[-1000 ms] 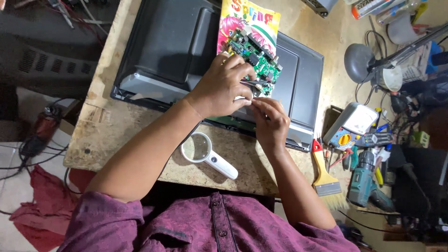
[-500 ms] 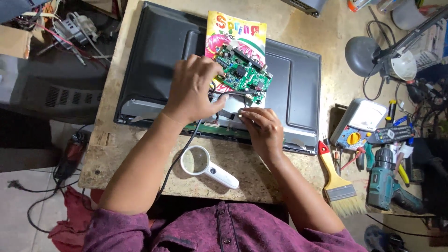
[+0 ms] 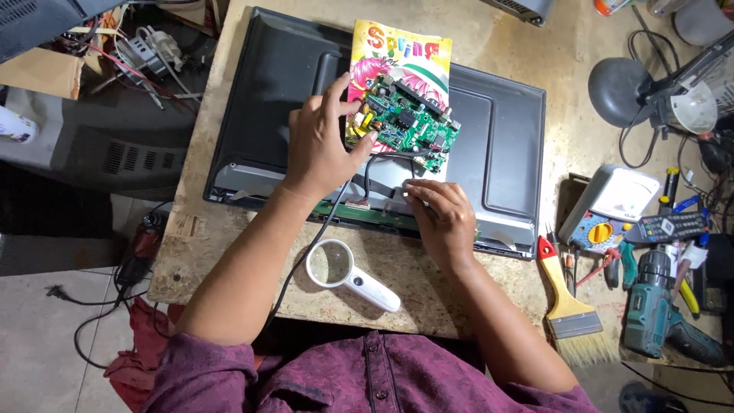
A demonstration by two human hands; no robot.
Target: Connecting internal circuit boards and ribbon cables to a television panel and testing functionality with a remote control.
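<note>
Stone workbench (image 3: 489, 46) below me, black television back panel (image 3: 267, 99) lying flat on it, and I see the green circuit board (image 3: 404, 122) resting on a colourful booklet (image 3: 401, 53) atop the panel. My left hand (image 3: 317, 149) rests spread-fingered at the board's left edge, thumb touching it. My right hand (image 3: 440, 218) has its fingertips pinched together at the black cables (image 3: 382, 164) below the board; a magnifying glass (image 3: 344, 271) lies nearby.

Left hand (image 3: 317, 149) spread, right hand (image 3: 437, 218) perhaps pinching

We are counting one circuit board (image 3: 404, 122), one magnifying glass (image 3: 345, 271), one paintbrush (image 3: 569, 310), one drill (image 3: 656, 310), two hands.
</note>
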